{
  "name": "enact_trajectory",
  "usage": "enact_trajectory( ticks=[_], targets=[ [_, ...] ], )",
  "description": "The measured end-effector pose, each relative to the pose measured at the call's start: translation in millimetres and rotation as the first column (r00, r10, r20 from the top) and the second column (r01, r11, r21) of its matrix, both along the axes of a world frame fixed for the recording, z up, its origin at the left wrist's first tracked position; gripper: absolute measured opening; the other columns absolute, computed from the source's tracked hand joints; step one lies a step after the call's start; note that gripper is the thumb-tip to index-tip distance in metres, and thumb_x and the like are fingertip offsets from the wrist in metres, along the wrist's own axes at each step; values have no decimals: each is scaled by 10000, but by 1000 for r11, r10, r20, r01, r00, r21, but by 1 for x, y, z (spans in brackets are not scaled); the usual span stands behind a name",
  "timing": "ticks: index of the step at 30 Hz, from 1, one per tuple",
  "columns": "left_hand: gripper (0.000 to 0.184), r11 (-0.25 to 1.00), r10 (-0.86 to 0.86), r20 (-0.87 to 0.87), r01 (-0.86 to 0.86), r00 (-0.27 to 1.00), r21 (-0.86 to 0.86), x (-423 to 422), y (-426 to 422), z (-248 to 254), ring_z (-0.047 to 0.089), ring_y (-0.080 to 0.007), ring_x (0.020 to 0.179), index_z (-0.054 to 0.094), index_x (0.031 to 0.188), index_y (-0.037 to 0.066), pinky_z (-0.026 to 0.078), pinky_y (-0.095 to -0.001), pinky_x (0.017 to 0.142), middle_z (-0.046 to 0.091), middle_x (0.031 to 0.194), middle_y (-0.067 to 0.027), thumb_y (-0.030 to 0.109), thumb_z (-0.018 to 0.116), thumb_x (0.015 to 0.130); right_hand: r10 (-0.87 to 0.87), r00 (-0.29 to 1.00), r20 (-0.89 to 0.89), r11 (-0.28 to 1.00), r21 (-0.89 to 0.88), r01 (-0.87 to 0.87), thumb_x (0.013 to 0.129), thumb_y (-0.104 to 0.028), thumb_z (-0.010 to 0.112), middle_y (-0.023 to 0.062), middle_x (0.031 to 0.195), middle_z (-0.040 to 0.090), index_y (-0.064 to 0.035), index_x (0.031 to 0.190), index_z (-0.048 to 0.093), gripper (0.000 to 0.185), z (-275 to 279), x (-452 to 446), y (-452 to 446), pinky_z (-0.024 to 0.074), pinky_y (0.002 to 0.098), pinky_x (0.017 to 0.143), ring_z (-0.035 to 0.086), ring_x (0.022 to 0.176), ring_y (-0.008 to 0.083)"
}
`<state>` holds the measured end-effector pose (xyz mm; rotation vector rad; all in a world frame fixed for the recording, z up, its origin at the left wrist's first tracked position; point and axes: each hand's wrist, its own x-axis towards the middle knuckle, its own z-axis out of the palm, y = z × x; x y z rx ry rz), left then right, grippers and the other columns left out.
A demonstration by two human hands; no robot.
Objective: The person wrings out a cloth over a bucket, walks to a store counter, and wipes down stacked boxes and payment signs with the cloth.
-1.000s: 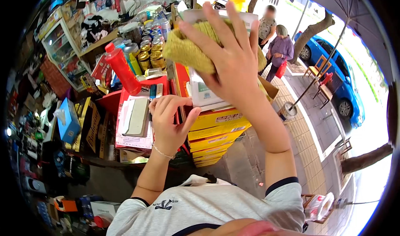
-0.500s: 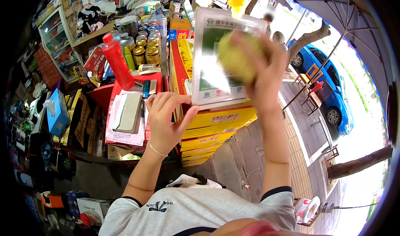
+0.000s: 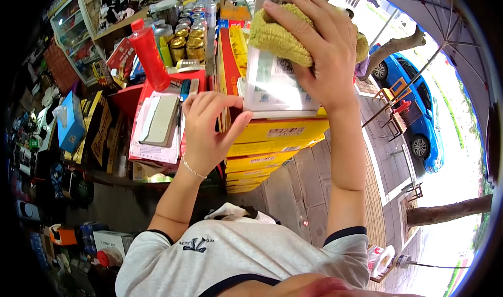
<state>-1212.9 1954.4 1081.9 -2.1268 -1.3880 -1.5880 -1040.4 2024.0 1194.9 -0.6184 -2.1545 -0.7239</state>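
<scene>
A yellow-green cloth lies under my right hand, whose spread fingers press it against the upper part of a clear plastic sign. The sign stands on a stack of yellow boxes, and a printed code shows below the cloth. At the sign's lower left corner, my left hand holds the edge between thumb and fingers. A grey notebook and pens lie on papers just left of that hand. Behind them a red bottle stands on a red box.
Gold and silver cans stand behind the red bottle. A blue tissue box is at the left. Wooden chairs, a blue car, an umbrella pole and tree trunks are outside on the right. A person is partly hidden behind my right hand.
My right hand and the cloth have moved from the sign's middle up toward its top, after a blurred sweep. My left hand stays at the lower corner. The view has shifted slightly.
</scene>
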Motion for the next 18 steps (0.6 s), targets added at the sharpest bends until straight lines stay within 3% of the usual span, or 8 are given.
enact_trajectory(
  ticks=[2,3,4,6,8,10,11,18],
  targets=[
    [151,1000,-2,2,2,1000,-4,-1,2,0,531,-222,767,559,788,48,336,-321,781,583,768,-52,132,662,716,44,999,-14,985,168,-41,692,-119,551,53,1246,468,-207,1104,595,424,-22,2,11,309,375,937,447,1106,260],
    [151,1000,-2,5,2,1000,7,0,1,0,532,-221,770,559,789,46,337,-321,780,583,767,-51,131,662,717,67,994,-88,997,45,-64,555,-116,646,-43,1273,450,-344,1116,567,610,-32,2,6,215,448,977,408,1151,196],
    [151,1000,-1,8,1,1000,17,0,1,0,533,-221,773,559,790,45,338,-322,780,584,766,-51,130,661,718,70,994,-88,997,37,-67,555,-116,646,-43,1273,450,-344,1116,567,610,-38,3,2,215,448,977,408,1151,196],
    [174,1000,-2,0,2,1000,9,-1,2,0,532,-227,787,557,802,41,339,-324,783,583,788,-56,135,668,706,-7,1000,-2,994,108,7,674,-202,569,25,1283,452,-302,1112,599,449,-49,7,-6,191,403,1006,387,1177,231],
    [197,1000,-2,-3,2,1000,1,-2,-1,0,529,-235,802,556,820,36,339,-326,786,582,816,-63,136,672,695,0,1000,-8,998,57,1,677,-216,577,26,1287,449,-317,1104,602,440,-65,10,-13,139,407,1029,363,1198,225],
    [153,1000,-6,27,6,1000,14,-1,1,-2,529,-181,783,586,816,95,301,-331,800,579,777,-3,166,673,712,9,1000,0,1000,19,-9,696,-236,574,30,1290,445,-318,1102,603,415,-76,12,-19,122,411,1038,353,1205,222],
    [157,1000,-4,18,4,1000,13,-1,1,-1,530,-180,787,587,821,95,301,-331,800,580,780,-3,165,675,711,28,999,-47,999,-23,-29,500,-129,665,-31,1311,423,-373,1140,552,694,-83,13,-19,131,452,1031,356,1206,181],
    [179,1000,6,41,-6,999,21,0,1,-6,532,-181,802,591,841,98,296,-331,801,587,808,-5,174,686,710,38,998,-55,991,-130,-44,498,-133,651,-17,1296,441,-357,1116,575,662,-101,20,-34,124,454,1036,364,1198,192]
  ],
)
